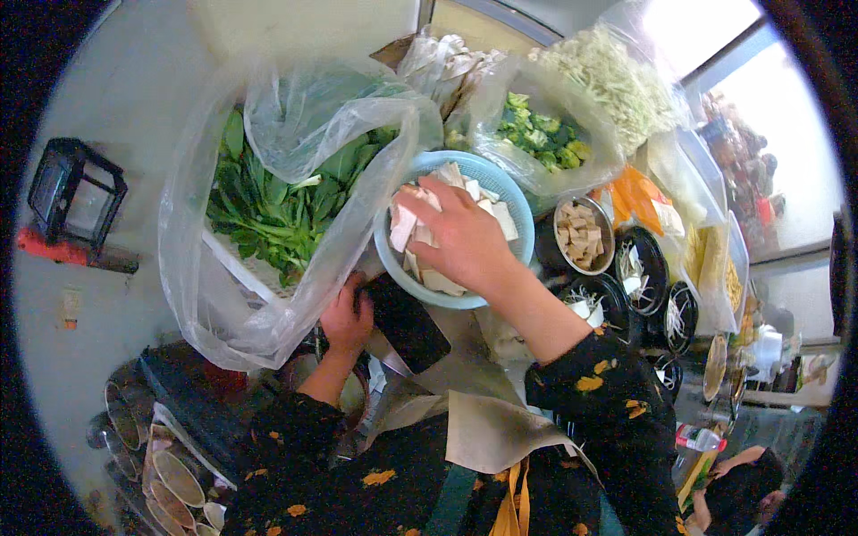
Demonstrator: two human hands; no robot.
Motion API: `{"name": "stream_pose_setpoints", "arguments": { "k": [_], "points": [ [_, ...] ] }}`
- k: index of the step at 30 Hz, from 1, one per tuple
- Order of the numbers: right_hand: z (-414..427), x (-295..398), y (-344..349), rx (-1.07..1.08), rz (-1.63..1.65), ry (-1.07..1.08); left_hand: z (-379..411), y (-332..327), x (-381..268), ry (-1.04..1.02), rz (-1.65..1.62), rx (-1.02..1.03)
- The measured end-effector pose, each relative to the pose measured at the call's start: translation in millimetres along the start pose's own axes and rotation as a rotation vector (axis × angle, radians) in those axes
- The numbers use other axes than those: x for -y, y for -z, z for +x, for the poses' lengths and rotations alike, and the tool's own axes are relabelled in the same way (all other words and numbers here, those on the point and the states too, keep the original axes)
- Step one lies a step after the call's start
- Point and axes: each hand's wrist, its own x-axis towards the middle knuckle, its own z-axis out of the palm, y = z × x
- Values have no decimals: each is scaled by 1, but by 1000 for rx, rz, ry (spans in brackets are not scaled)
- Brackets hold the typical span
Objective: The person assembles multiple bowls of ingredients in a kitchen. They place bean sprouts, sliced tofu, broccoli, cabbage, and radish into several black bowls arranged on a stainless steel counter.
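My right hand (pixel 462 241) reaches into a light blue plastic basket (pixel 526 251) of pale, cut food pieces (pixel 503 221). Its thumb and fingers curl around some of the pieces near the basket's left side. What the pieces are is hard to tell; they may be mushroom or tofu. Lower and to the left, my left hand (pixel 348 318) grips the upper left edge of a black rectangular object (pixel 409 325), perhaps a shallow container. Beside that hand, a large clear plastic bag (pixel 295 335) stands around leafy greens (pixel 288 208) in a white crate.
Bagged broccoli (pixel 543 134) and pale shredded vegetable (pixel 603 80) lie at the back. A metal bowl (pixel 584 234) of tan cubes stands at right, by several black bowls (pixel 640 268). Another person (pixel 737 489) works at lower right. Stacked round containers (pixel 177 476) are at lower left.
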Motion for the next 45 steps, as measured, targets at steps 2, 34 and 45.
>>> {"name": "stream_pose_setpoints", "arguments": {
  "k": [2,34,45],
  "points": [
    [5,-8,-22,28,-130,93,-1,-5,3,-49,-8,-35],
    [-26,-87,25,103,420,-534,1,-2,2,-88,17,-82],
    [-49,-39,4,371,52,-162,3,0,3,-50,-8,-30]
  ]
}}
